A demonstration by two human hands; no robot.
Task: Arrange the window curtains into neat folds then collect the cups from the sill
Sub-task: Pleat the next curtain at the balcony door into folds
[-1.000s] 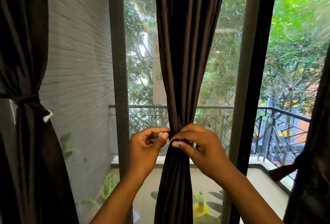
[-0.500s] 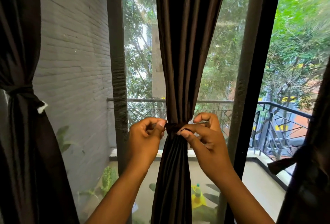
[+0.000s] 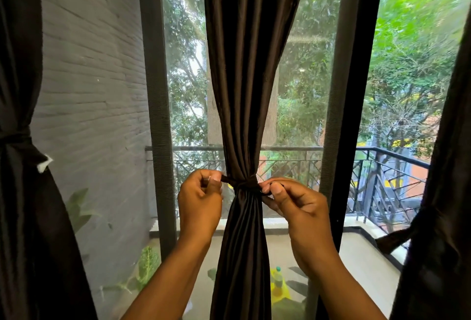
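Middle curtain: I see the dark brown satin curtain (image 3: 251, 77) hanging down the centre of the window, gathered into narrow folds at its waist and flaring out again below.
Tie: a thin dark brown fabric band (image 3: 243, 184) wraps that waist, with one end sticking out on each side.
Left hand: my left hand (image 3: 200, 201) is just left of the curtain, fingers curled, pinching the band's left end.
Right hand: my right hand (image 3: 295, 205) is just right of it, thumb and forefinger pinching the right end.
Left curtain: another dark curtain (image 3: 23, 166) at the left edge is already tied.
Outside: grey brick wall (image 3: 91, 90), black balcony railing (image 3: 387, 179), green trees.
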